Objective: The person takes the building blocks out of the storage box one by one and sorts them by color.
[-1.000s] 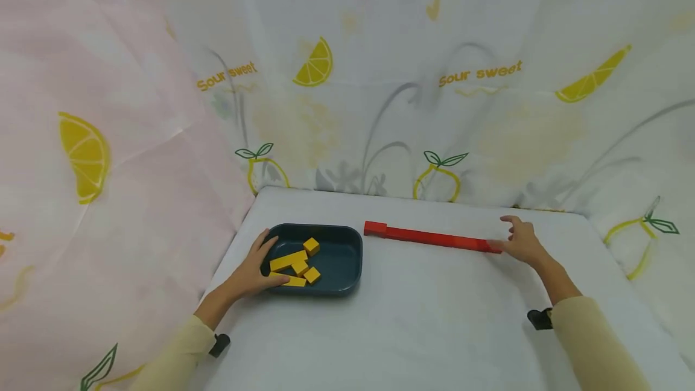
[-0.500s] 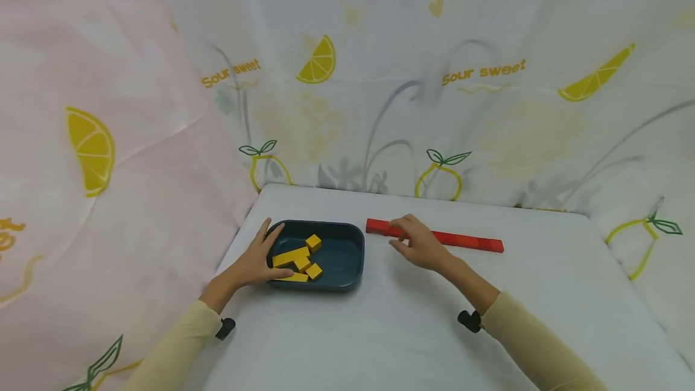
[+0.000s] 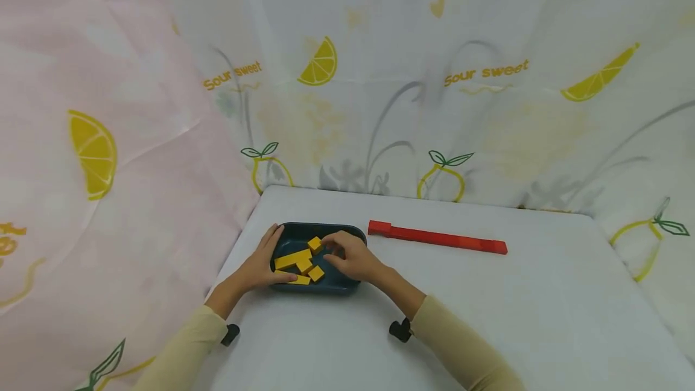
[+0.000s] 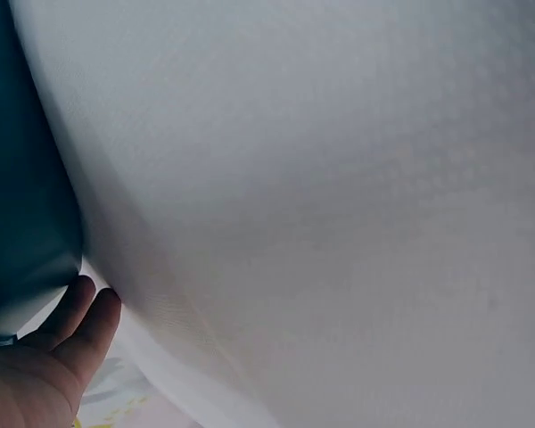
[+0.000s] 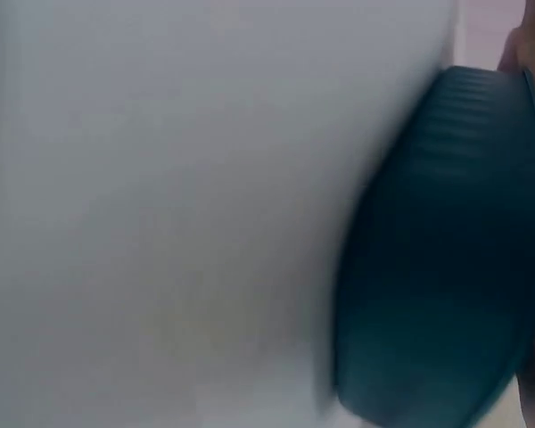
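Yellow blocks (image 3: 304, 266) — nearest partly hidden by left hand (image 3: 259, 268)

Smooth plastic-looking tray (image 3: 333, 288); matt yellow blocks (image 3: 293, 259); cloth backdrop (image 3: 380, 29).

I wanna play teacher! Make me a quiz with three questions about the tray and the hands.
1. True or false: the left hand is at the left end of the tray.
2. Which hand is nearer the red row? A) left B) right
3. Fill in: the blocks inside the tray are coloured ____.

Key:
1. True.
2. B, the right hand.
3. Yellow.
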The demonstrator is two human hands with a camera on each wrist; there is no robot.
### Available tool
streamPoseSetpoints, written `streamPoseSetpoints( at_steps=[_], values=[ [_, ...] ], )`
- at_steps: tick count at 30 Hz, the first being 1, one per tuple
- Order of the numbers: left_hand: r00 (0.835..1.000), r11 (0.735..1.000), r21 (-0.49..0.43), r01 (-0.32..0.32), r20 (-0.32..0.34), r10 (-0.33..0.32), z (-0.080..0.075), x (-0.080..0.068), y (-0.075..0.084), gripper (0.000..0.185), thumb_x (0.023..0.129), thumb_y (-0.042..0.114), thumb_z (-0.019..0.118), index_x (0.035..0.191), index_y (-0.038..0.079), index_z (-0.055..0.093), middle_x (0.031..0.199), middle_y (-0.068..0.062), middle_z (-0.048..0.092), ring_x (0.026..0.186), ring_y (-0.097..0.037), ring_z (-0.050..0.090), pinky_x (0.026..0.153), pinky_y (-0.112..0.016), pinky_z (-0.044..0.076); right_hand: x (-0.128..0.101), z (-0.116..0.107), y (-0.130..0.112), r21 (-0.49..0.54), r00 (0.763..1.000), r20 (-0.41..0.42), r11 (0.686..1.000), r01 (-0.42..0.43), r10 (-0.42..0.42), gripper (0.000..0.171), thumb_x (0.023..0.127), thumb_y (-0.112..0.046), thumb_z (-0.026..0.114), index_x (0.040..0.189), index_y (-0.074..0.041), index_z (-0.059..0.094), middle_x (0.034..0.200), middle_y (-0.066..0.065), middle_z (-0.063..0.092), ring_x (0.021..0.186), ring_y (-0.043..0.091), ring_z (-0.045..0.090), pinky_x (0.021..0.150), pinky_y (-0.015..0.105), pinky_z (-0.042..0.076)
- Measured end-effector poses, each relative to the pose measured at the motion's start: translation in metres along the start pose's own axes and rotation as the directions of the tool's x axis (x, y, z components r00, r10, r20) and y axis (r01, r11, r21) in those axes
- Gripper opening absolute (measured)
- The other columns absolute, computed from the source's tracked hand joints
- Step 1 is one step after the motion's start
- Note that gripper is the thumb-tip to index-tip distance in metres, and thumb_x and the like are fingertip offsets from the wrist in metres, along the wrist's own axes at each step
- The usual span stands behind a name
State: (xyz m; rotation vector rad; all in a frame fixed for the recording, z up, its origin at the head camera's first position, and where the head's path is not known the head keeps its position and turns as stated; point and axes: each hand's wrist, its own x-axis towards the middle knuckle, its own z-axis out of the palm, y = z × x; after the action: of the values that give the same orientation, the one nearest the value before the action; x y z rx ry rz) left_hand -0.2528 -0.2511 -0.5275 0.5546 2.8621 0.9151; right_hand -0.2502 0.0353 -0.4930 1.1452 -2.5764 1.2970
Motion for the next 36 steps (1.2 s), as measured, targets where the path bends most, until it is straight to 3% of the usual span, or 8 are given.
streamPoseSetpoints(
  at_steps=[6, 10, 15, 22, 27, 36],
  values=[
    [0.998, 0.998, -0.028, -0.058, 0.002, 0.058, 0.011, 0.007, 0.003, 0.121, 0.072, 0.058, 0.081, 0.160, 0.018, 0.009, 0.165, -0.020, 0.005, 0.144, -0.049, 0.027, 0.104, -0.069, 0.037, 0.014, 0.027, 0.002, 0.039, 0.999, -0.054, 0.999, -0.009, 0.011, 0.030, 0.095, -0.005, 0.064, 0.124, 0.001, 0.058, 0.113, 0.021, 0.063, 0.098, 0.024, 0.068, 0.084, 0.022, 0.057],
    [0.998, 0.998, -0.039, -0.052, -0.025, 0.051, 0.016, 0.008, 0.004, 0.119, 0.071, 0.054, 0.084, 0.159, 0.016, 0.013, 0.165, -0.020, 0.008, 0.144, -0.048, 0.028, 0.104, -0.069, 0.037, 0.025, 0.044, 0.007, 0.021, 0.994, -0.101, 0.999, -0.037, 0.039, 0.028, 0.097, -0.006, 0.061, 0.124, 0.001, 0.059, 0.114, 0.019, 0.063, 0.101, 0.024, 0.068, 0.087, 0.023, 0.056],
    [0.999, 0.998, -0.040, -0.055, -0.005, 0.054, 0.022, 0.007, 0.006, 0.115, 0.072, 0.056, 0.081, 0.159, 0.017, 0.015, 0.165, -0.019, 0.008, 0.144, -0.047, 0.029, 0.106, -0.069, 0.036, 0.029, 0.061, 0.012, -0.038, 0.984, -0.152, 0.994, -0.099, 0.092, 0.027, 0.095, -0.004, 0.064, 0.121, 0.001, 0.062, 0.111, 0.014, 0.065, 0.099, 0.022, 0.069, 0.086, 0.022, 0.056],
    [0.998, 0.998, -0.017, -0.063, -0.028, 0.062, 0.017, 0.002, 0.002, 0.114, 0.073, 0.057, 0.081, 0.159, 0.019, 0.017, 0.165, -0.018, 0.008, 0.143, -0.048, 0.030, 0.103, -0.069, 0.039, 0.041, 0.071, 0.007, -0.179, 0.982, -0.025, 0.966, -0.186, 0.185, 0.036, 0.094, -0.013, 0.066, 0.128, -0.003, 0.061, 0.120, 0.011, 0.064, 0.104, 0.021, 0.064, 0.091, 0.026, 0.054],
    [0.996, 0.998, 0.012, -0.065, -0.054, 0.065, 0.009, -0.003, -0.003, 0.113, 0.073, 0.055, 0.082, 0.159, 0.017, 0.019, 0.164, -0.021, 0.009, 0.140, -0.050, 0.034, 0.099, -0.069, 0.041, 0.055, 0.078, 0.002, -0.286, 0.980, 0.056, 0.943, -0.170, 0.193, 0.041, 0.093, -0.017, 0.065, 0.132, -0.006, 0.061, 0.130, 0.006, 0.064, 0.116, 0.017, 0.062, 0.101, 0.029, 0.050],
    [0.996, 0.999, 0.010, -0.048, -0.071, 0.048, 0.005, 0.000, -0.006, 0.112, 0.074, 0.054, 0.082, 0.158, 0.013, 0.020, 0.164, -0.022, 0.008, 0.141, -0.050, 0.031, 0.101, -0.070, 0.040, 0.062, 0.082, 0.001, -0.379, 0.975, 0.082, 0.911, -0.162, 0.208, 0.040, 0.089, -0.020, 0.066, 0.129, -0.014, 0.065, 0.123, 0.000, 0.068, 0.112, 0.015, 0.062, 0.102, 0.036, 0.047]
  ],
)
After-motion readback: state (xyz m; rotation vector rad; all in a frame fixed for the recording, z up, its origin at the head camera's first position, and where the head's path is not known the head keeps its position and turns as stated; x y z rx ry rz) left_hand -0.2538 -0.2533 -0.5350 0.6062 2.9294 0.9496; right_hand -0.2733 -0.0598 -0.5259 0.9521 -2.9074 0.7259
